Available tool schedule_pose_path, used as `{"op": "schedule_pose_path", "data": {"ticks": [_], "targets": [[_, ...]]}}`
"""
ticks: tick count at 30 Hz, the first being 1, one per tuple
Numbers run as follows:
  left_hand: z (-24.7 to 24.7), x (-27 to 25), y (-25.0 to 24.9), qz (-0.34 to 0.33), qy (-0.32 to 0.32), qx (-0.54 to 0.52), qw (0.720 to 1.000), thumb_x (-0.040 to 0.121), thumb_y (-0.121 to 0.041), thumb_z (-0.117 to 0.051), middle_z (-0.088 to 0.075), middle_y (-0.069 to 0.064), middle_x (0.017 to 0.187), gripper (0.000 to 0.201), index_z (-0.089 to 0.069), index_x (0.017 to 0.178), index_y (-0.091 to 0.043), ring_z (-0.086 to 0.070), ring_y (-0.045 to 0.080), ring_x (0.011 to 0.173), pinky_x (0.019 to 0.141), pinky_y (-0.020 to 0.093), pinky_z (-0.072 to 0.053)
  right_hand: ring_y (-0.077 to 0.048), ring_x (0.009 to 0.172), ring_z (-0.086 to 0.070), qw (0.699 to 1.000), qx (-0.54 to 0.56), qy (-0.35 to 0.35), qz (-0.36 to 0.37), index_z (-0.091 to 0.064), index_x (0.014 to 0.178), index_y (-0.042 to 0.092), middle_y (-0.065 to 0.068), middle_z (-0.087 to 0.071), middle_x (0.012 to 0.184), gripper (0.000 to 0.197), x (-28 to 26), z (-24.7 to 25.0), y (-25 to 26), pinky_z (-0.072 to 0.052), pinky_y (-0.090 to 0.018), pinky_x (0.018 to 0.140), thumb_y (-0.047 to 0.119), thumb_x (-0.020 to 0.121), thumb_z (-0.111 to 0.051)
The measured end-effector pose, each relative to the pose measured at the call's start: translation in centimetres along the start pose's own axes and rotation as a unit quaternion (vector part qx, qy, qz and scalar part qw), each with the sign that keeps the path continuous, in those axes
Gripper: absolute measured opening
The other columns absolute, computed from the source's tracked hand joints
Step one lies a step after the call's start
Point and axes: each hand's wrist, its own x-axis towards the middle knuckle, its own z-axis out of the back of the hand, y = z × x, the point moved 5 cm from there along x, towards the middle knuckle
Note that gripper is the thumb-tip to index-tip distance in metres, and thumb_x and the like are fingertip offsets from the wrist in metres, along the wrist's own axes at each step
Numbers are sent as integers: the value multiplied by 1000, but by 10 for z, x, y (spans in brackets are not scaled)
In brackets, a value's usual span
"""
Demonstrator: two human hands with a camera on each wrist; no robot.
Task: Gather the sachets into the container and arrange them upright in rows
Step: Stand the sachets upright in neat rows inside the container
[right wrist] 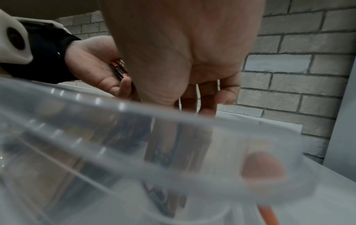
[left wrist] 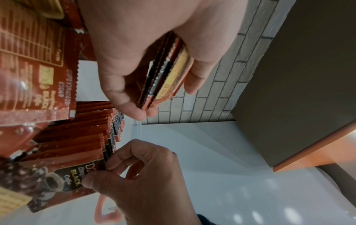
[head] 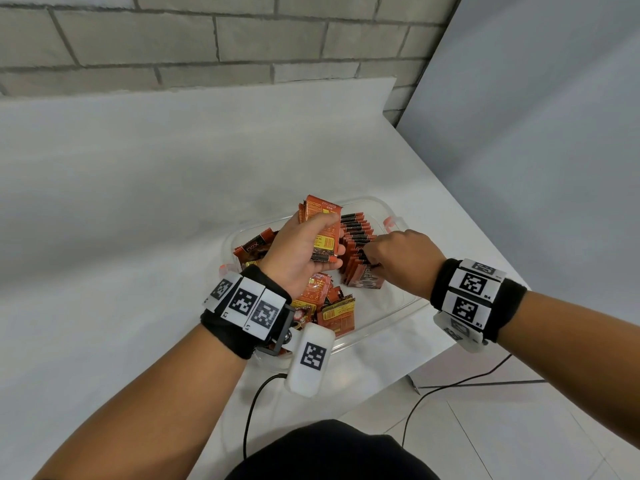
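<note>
A clear plastic container sits on the white table and holds red-orange coffee sachets. An upright row of sachets stands along its right side; loose sachets lie flat in the near part. My left hand grips a small stack of sachets above the container, the stack held between thumb and fingers. My right hand pinches the top edge of the nearest upright sachet at the row's front. In the right wrist view the container wall blurs most of what lies behind it.
The white table runs back to a grey brick wall. Its right edge drops off close beside the container. Orange clips sit on the container's rim. Black cables trail over the tiled floor below.
</note>
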Motion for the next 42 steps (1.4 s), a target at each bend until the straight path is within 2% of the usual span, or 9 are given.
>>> {"op": "schedule_pose_path", "data": {"ticks": [6, 13, 18, 22, 25, 29, 35, 39, 42], "targets": [[0, 0, 1, 0, 1, -4, 1000, 91, -24, -60, -63, 8, 89, 23, -56, 110, -11, -63, 19, 69, 64, 33, -53, -20, 72, -46, 1000, -3, -12, 1, -56, 94, 13, -2, -64, 97, 11, -1, 1, 0, -37, -27, 65, 24, 92, -54], [-1, 0, 3, -3, 6, -7, 1000, 91, -23, -59, -65, 7, 85, 22, -56, 109, -12, -64, 20, 70, 67, 35, -54, -21, 85, -59, 999, 17, -26, -16, -56, 102, 15, 1, -63, 101, 22, -6, 2, -5, -35, -25, 67, 35, 93, -55], [-3, -2, 4, 13, 22, -21, 999, 96, -19, -49, -67, 10, 84, 17, -58, 107, -10, -66, 22, 72, 67, 36, -56, -21, 85, -61, 992, 91, -62, -66, -59, 106, 16, 0, -63, 101, 22, -11, 9, -15, -47, -28, 69, 32, 92, -55], [-7, -4, 4, 13, 63, -5, 998, 92, -11, -58, -70, 9, 95, 16, -61, 107, -14, -70, 22, 81, 68, 36, -60, -3, 70, -55, 915, 355, -156, -111, -56, 112, 21, 10, -57, 95, 22, -21, 31, -21, -40, -8, 60, 29, 92, -59], [-12, -7, 4, 3, 97, 11, 995, 88, -7, -62, -71, 5, 94, 20, -61, 106, -17, -71, 20, 84, 70, 37, -60, -8, 73, -60, 860, 481, -132, -106, -52, 117, 30, 9, -60, 96, 29, -25, 36, -14, -44, -9, 58, 32, 89, -62], [-16, -11, 4, -1, 121, 15, 993, 80, -21, -67, -71, 3, 92, 27, -60, 106, -17, -70, 20, 85, 75, 41, -57, -12, 69, -58, 821, 544, -137, -109, -59, 99, 24, -2, -65, 89, 22, -26, 31, -16, -44, -17, 56, 24, 81, -72], [-13, -10, 1, 22, 88, -59, 994, 71, -43, -63, -63, 9, 85, 44, -60, 104, -14, -63, 17, 70, 72, 39, -57, -8, 65, -56, 797, 534, -249, -137, -56, 81, 14, 2, -64, 81, 17, -38, 41, -28, -43, -15, 52, 17, 82, -73], [-20, -9, -3, 6, 96, -85, 992, 84, -17, -62, -66, 13, 100, 19, -65, 103, -12, -65, 26, 86, 71, 39, -58, -7, 72, -52, 852, 468, -226, -66, -61, 80, 14, 7, -56, 87, 19, -39, 42, -11, -41, -10, 63, 6, 75, -77], [-19, -6, -5, -18, 74, -71, 995, 88, 5, -54, -67, 11, 108, 32, -57, 117, -10, -68, 22, 91, 69, 35, -59, -4, 83, -49, 881, 446, -154, -46, -64, 89, 22, 4, -52, 100, 27, -37, 35, -6, -38, -6, 69, 14, 71, -81]]}}
